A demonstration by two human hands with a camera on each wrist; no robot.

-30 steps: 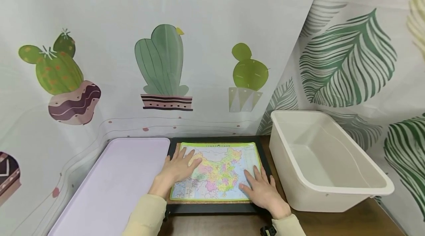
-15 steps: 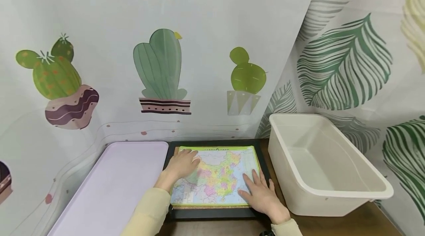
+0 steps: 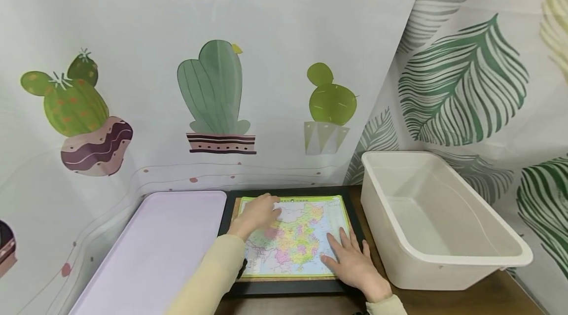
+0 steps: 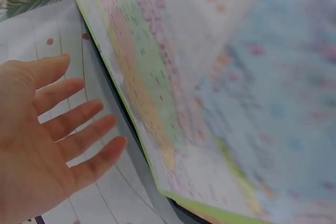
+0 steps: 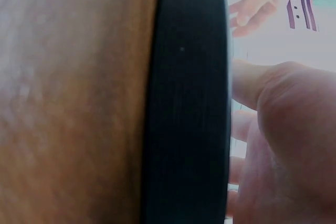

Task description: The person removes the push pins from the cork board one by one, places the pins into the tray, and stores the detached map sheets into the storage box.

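Note:
A colourful printed map (image 3: 293, 241) with a green border lies inside a black rectangular frame (image 3: 288, 288); a thin brown strip shows around it. My left hand (image 3: 257, 214) is over the map's upper left part, its fingers loosely extended toward the top edge. In the left wrist view, that hand (image 4: 47, 135) has its fingers spread and grips nothing. My right hand (image 3: 357, 268) rests palm down at the lower right of the map, fingers spread. The right wrist view shows the frame's dark side (image 5: 186, 98) close up, partly covering the right hand (image 5: 302, 114).
To the left lies a pale lilac tray (image 3: 155, 251), beside the frame. A deep white plastic bin (image 3: 390, 251) stands close on the right. The brown table (image 3: 421, 297) shows in front. Behind hangs a curtain (image 3: 275, 68) printed with cacti and leaves.
My left hand has slid from the map's left edge rightward and up toward its top edge. The right hand stays in nearly the same place on the map.

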